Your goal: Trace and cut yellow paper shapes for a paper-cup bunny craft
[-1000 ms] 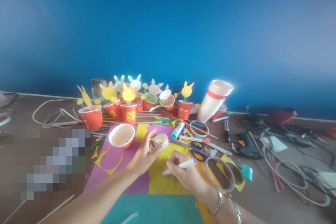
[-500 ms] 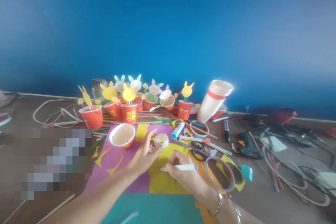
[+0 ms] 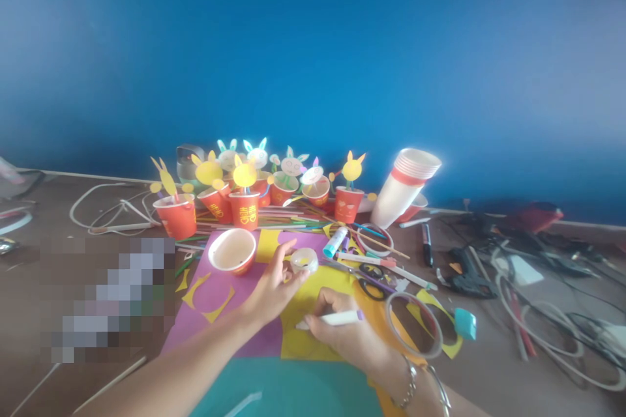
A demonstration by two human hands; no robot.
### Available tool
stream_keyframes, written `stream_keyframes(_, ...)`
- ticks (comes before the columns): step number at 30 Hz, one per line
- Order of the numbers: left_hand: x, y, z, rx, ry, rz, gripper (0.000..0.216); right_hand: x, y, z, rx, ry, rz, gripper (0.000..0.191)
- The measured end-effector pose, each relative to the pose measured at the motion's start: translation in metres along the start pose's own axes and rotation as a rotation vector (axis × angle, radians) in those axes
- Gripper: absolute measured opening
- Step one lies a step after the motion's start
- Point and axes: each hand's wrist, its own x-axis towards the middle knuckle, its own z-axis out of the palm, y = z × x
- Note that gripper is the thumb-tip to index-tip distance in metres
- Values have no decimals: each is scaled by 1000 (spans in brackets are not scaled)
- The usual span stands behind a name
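My left hand (image 3: 274,280) pinches a small roll of clear tape (image 3: 304,260) between thumb and fingers, just above the yellow paper (image 3: 313,296). In my right hand (image 3: 342,326) is a white marker (image 3: 340,318) with a purple end, its tip pointing left and low over the same sheet. Whether the tip touches the paper I cannot tell. Purple paper (image 3: 235,332) lies under my left forearm, and a teal sheet (image 3: 283,384) is nearest me. An open paper cup (image 3: 232,251) stands left of my left hand.
Red paper cups (image 3: 245,210) with paper rabbit figures line the back. A stack of white cups (image 3: 403,189) leans right of them. Scissors (image 3: 372,283), a glue stick (image 3: 335,242), a wide tape roll (image 3: 414,324), a glue gun (image 3: 467,273) and cables crowd the right.
My right hand has shifted slightly left and down with the marker. My left hand keeps hold of the tape roll. The whole view has moved slightly.
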Motion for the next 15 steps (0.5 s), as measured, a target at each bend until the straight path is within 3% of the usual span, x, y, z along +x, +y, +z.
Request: stream_keyframes(15, 0, 0, 0, -2, 8, 11, 57, -1, -2, 2, 32, -13, -20, 23)
